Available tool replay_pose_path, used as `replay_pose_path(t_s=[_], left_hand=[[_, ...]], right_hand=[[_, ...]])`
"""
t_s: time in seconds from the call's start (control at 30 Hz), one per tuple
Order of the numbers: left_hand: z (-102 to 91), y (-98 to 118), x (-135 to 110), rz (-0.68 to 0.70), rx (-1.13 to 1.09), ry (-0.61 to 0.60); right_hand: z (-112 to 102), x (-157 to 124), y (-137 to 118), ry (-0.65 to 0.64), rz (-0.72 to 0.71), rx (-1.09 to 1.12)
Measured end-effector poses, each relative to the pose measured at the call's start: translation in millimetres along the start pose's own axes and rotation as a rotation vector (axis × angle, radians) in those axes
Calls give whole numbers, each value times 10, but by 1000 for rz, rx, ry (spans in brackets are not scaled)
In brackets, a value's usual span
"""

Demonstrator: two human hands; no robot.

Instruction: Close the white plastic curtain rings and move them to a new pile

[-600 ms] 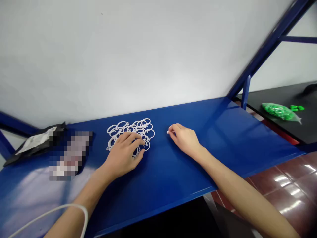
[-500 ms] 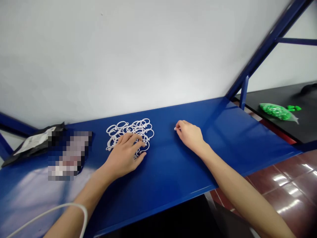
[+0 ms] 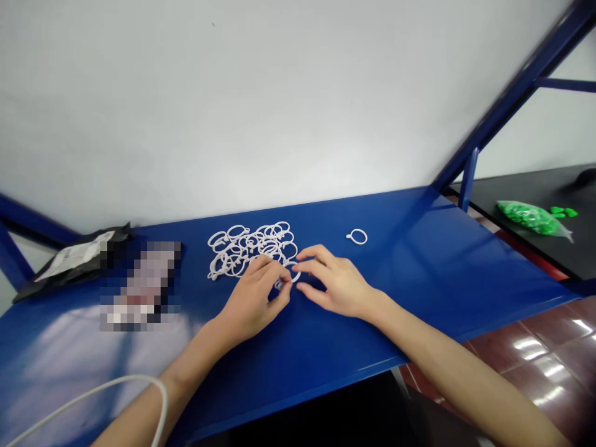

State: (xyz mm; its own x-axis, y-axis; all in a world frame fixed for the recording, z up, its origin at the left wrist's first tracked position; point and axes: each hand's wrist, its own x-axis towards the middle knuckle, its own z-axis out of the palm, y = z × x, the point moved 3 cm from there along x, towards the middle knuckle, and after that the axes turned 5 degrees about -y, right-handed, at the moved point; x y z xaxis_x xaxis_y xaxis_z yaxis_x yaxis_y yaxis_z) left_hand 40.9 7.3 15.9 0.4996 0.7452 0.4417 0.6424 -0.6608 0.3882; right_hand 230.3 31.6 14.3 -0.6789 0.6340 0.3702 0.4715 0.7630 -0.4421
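A heap of several white plastic rings (image 3: 246, 245) lies on the blue shelf (image 3: 419, 261). My left hand (image 3: 254, 301) and my right hand (image 3: 335, 285) meet at the heap's near right edge. Both pinch the same white ring (image 3: 287, 276) between their fingertips. One single white ring (image 3: 357, 236) lies apart on the shelf, to the right of the heap and beyond my right hand.
A black packet with a white label (image 3: 74, 261) lies at the shelf's left end, beside a blurred patch. A bag of green pieces (image 3: 528, 215) rests on a black surface at right. A white cable (image 3: 93, 394) loops over my left forearm. Red tiled floor lies below right.
My right hand left a single ring on the shelf at right and came back left to the heap. Both hands now pinch one ring together.
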Motion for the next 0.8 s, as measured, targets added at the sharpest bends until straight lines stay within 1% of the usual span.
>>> replay_pose_path(t_s=[0.07,0.1,0.27,0.33,0.4,0.47,0.57,0.8], left_hand=[[-9,23,-8,-48,-84,-7],[-10,31,-15,-82,-123,-16],[22,13,-54,-281,-288,-81],[42,-33,-67,-346,-364,-92],[57,-87,-77,-387,-447,-81],[66,-136,-84,-416,-506,-58],[76,-168,-89,-444,-508,-45],[74,-103,-47,-405,-432,-80]], right_hand=[[64,4,-51,-30,-17,135],[78,5,-49,-38,11,224],[57,7,44,-20,290,658],[59,11,67,-1,362,833],[77,17,77,-4,393,956],[97,21,81,-22,395,988],[115,17,79,-59,376,932],[97,10,35,-119,335,785]])
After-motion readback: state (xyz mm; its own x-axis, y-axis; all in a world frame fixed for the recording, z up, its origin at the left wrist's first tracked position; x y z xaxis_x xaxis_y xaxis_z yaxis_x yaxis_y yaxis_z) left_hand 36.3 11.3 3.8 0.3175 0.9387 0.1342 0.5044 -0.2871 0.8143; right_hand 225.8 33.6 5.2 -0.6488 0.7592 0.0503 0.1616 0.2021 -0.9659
